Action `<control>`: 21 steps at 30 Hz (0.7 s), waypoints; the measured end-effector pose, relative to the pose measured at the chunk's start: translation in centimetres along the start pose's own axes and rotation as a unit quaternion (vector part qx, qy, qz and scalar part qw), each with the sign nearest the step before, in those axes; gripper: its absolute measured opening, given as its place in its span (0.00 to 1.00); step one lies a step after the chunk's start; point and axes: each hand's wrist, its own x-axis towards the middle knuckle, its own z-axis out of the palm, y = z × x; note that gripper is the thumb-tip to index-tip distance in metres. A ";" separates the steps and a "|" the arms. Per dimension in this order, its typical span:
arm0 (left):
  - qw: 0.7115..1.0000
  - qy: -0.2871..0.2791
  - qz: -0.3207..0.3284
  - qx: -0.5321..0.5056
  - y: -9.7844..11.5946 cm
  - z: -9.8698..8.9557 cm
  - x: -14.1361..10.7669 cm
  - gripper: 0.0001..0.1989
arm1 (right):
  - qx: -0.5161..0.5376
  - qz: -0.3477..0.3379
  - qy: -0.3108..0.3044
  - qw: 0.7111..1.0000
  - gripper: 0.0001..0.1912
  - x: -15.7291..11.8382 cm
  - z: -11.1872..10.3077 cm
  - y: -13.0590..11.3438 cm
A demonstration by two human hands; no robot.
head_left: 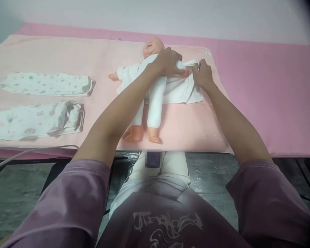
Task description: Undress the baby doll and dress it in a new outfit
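A baby doll (155, 106) lies on its back, wearing white leggings and a white shirt (133, 72). One sleeve covers its arm at the left, where the small hand sticks out. My left hand (169, 62) reaches across the doll's chest to its other arm, its fingers closed on white shirt cloth beside the doll's hand (187, 72). Close by on the right, my right hand (203, 73) pinches the shirt's edge near that small hand. Part of the shirt (183, 91) spreads flat below both hands. My left hand hides some of the doll's shoulder and upper arm.
The doll rests on a pale pink mat (105, 62) over a brighter pink sheet (260, 93). Two folded printed cloths, one (49, 83) behind the other (36, 120), lie at the left. A white cable (36, 150) runs along the table's front edge.
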 end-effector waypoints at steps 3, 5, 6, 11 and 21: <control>0.999 0.025 -0.023 -0.039 0.9 1.0 1.6 0.44 | 0.012 -0.062 0.013 0.998 0.20 -1.1 -0.5 -1.3; 0.998 0.001 -0.020 -0.056 0.7 1.2 2.3 0.44 | 0.008 -0.084 0.000 0.996 0.22 -1.8 -0.9 -1.6; 0.998 -0.013 -0.010 -0.061 0.3 1.2 2.4 0.44 | 0.004 -0.087 -0.007 0.996 0.21 -2.1 -1.2 -1.5; 0.995 0.008 0.037 -0.092 -2.5 1.1 1.7 0.25 | -0.011 -0.076 -0.008 0.997 0.16 -2.6 -0.9 -2.0; 0.960 0.175 0.097 -0.195 -6.2 -0.2 -4.7 0.21 | -0.027 -0.143 -0.046 0.988 0.25 -4.5 -1.2 -3.9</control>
